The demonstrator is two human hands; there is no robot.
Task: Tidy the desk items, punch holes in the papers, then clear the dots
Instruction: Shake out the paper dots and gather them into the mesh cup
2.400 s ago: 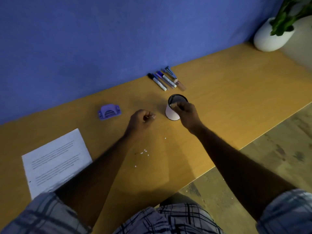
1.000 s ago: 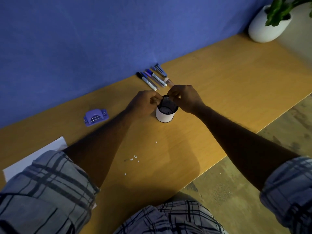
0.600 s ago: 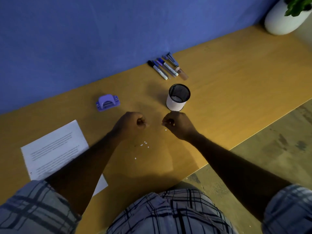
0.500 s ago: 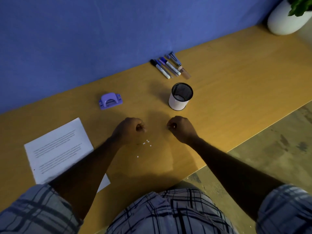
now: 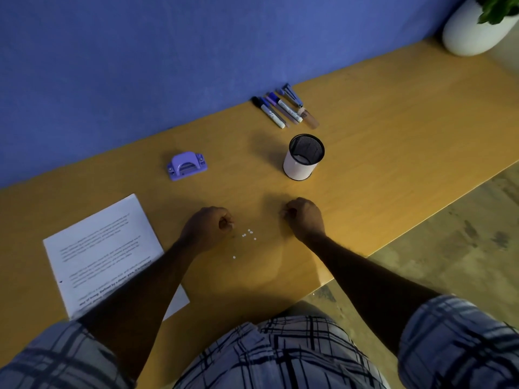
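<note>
Several small white paper dots (image 5: pixel 248 235) lie on the wooden desk (image 5: pixel 393 130) between my hands, with one more dot (image 5: pixel 234 257) nearer to me. My left hand (image 5: pixel 209 226) is a closed fist just left of the cluster, its fingertips touching the desk. My right hand (image 5: pixel 304 217) is also closed, fingertips pinched against the desk to the right of the dots; what is under them is hidden. A white cup with a black mesh inside (image 5: pixel 302 164) stands upright beyond my right hand. The purple hole punch (image 5: pixel 186 166) sits farther left. The printed papers (image 5: pixel 104 254) lie under my left forearm.
Several markers and pens (image 5: pixel 280 110) lie in a row by the blue wall. A white plant pot (image 5: pixel 474 32) stands at the far right corner. The desk's front edge runs diagonally close behind my right forearm, with floor beyond it.
Both hands came down from over the cup to the desk beside the dots. A lone dot that lay near my right fingertips no longer shows.
</note>
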